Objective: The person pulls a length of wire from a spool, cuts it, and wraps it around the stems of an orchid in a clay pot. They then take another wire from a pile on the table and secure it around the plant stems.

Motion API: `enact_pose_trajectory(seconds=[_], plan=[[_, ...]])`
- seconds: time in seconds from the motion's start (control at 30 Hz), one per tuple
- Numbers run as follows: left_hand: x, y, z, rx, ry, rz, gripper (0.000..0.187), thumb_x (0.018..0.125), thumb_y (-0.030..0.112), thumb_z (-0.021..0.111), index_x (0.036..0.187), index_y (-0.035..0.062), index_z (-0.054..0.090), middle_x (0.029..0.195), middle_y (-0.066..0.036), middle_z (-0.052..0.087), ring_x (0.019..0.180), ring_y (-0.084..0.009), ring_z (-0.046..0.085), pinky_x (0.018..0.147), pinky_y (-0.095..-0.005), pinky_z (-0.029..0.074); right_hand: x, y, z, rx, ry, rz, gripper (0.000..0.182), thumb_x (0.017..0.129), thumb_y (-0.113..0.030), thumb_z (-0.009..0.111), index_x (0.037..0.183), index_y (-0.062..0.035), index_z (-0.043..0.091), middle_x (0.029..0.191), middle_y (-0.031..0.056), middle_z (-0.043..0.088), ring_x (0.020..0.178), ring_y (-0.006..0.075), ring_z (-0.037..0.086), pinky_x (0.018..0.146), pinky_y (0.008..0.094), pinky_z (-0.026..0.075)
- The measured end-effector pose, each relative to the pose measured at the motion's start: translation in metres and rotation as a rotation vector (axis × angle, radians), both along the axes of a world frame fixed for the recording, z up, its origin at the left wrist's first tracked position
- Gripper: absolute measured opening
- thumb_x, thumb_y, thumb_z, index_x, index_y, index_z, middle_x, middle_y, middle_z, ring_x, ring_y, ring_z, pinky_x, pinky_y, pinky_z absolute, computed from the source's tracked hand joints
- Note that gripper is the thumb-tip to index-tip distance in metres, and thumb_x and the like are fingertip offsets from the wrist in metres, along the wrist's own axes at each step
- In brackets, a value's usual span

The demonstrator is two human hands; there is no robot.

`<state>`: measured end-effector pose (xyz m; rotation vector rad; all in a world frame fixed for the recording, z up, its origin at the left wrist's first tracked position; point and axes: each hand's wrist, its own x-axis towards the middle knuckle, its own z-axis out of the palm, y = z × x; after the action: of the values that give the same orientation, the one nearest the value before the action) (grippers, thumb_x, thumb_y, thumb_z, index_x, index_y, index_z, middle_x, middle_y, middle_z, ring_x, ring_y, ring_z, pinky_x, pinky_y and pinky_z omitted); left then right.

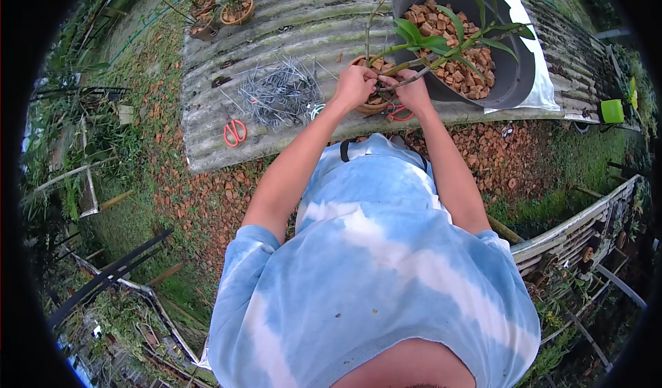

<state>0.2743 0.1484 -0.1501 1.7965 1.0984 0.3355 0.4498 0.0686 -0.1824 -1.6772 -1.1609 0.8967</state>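
Observation:
A clay pot with brown chunks in it stands at the near edge of the corrugated sheet. From it leans a leafy orchid plant, its long stems reaching up and to the right. My left hand is over the pot's left side, fingers pinched together by the stem bases. Facing it, my right hand is closed beside a stem at the pot's right side. The fingertips nearly meet; what they grip is hidden. Red-handled scissors or pliers lie just below my right hand.
A large dark tub of brown chunks stands right, on a white sack. Left are a heap of metal wires and red-handled scissors. Small potted plants sit at the far left of the corrugated sheet.

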Motion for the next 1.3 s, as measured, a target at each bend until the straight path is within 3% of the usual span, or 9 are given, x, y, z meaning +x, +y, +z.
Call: enact_pose_trajectory(seconds=[0.17, 0.27, 0.37, 0.53, 0.67, 0.87, 1.07, 1.3], plan=[[0.009, -0.009, 0.006, 0.300, 0.187, -0.104, 0.027, 0.091, 0.003, 0.063, 0.115, -0.0043, 0.074, 0.103, -0.029, 0.074, 0.097, -0.0433, 0.074, 0.085, -0.0483, 0.060, 0.002, 0.002, -0.008, -0.013, 0.000, -0.012, 0.025, 0.091, -0.019, 0.081, 0.106, -0.0003, 0.079, 0.092, 0.0158, 0.079, 0.079, 0.0211, 0.073, 0.071, 0.0361, 0.054], [0.012, -0.017, 0.020, 0.319, 0.297, -0.107, 0.021, 0.094, 0.005, 0.058, 0.105, -0.0061, 0.073, 0.100, -0.032, 0.073, 0.098, -0.0455, 0.073, 0.085, -0.0526, 0.059, 0.003, 0.003, -0.015, -0.002, 0.011, -0.013, 0.024, 0.091, -0.019, 0.081, 0.106, 0.0000, 0.079, 0.092, 0.0163, 0.078, 0.079, 0.0220, 0.073, 0.072, 0.0360, 0.054], [0.015, -0.014, 0.018, 0.274, 0.328, -0.111, 0.024, 0.091, 0.002, 0.061, 0.113, -0.0043, 0.068, 0.107, -0.031, 0.072, 0.102, -0.0490, 0.070, 0.089, -0.0557, 0.056, 0.001, 0.002, -0.010, 0.019, 0.005, -0.012, 0.024, 0.091, -0.018, 0.081, 0.106, 0.0004, 0.079, 0.092, 0.0166, 0.078, 0.079, 0.0224, 0.073, 0.072, 0.0361, 0.055], [0.013, -0.014, 0.002, 0.281, 0.245, -0.084, 0.023, 0.090, 0.003, 0.062, 0.111, -0.0044, 0.067, 0.102, -0.029, 0.073, 0.099, -0.0473, 0.071, 0.087, -0.0550, 0.056, 0.001, 0.001, -0.006, 0.007, -0.016, 0.007, 0.024, 0.091, -0.017, 0.080, 0.108, -0.0002, 0.079, 0.094, 0.0165, 0.079, 0.081, 0.0219, 0.074, 0.074, 0.0367, 0.056], [0.012, -0.007, -0.002, 0.278, 0.155, -0.023, 0.023, 0.089, 0.009, 0.065, 0.104, -0.0052, 0.073, 0.094, -0.026, 0.075, 0.096, -0.0435, 0.073, 0.087, -0.0500, 0.057, 0.003, 0.002, -0.005, -0.042, -0.035, 0.059, 0.022, 0.098, -0.011, 0.073, 0.116, 0.0014, 0.076, 0.102, 0.0115, 0.080, 0.090, 0.0147, 0.073, 0.080, 0.0313, 0.057], [0.007, 0.001, 0.028, 0.208, 0.161, -0.146, 0.021, 0.088, 0.013, 0.068, 0.100, 0.0002, 0.080, 0.096, -0.025, 0.076, 0.093, -0.0405, 0.074, 0.088, -0.0459, 0.058, 0.002, 0.003, 0.007, -0.064, -0.038, 0.083, 0.021, 0.098, -0.009, 0.073, 0.115, 0.0015, 0.077, 0.100, 0.0103, 0.080, 0.086, 0.0128, 0.070, 0.077, 0.0314, 0.055], [0.011, -0.002, 0.009, 0.316, 0.198, -0.132, 0.021, 0.090, 0.011, 0.063, 0.099, -0.0002, 0.078, 0.098, -0.028, 0.074, 0.094, -0.0452, 0.072, 0.088, -0.0515, 0.058, 0.002, 0.003, 0.012, -0.053, -0.110, 0.102, 0.020, 0.098, -0.008, 0.072, 0.114, 0.0023, 0.077, 0.098, 0.0095, 0.080, 0.085, 0.0113, 0.070, 0.075, 0.0307, 0.055], [0.001, -0.016, -0.014, 0.684, 0.122, -0.210, 0.012, 0.094, 0.010, 0.061, 0.100, 0.0008, 0.067, 0.098, -0.021, 0.070, 0.091, -0.0430, 0.071, 0.079, -0.0521, 0.058, 0.002, -0.001, 0.023, -0.001, -0.094, 0.136, 0.021, 0.098, -0.006, 0.070, 0.116, 0.0028, 0.076, 0.098, 0.0100, 0.080, 0.086, 0.0119, 0.070, 0.074, 0.0313, 0.055]])
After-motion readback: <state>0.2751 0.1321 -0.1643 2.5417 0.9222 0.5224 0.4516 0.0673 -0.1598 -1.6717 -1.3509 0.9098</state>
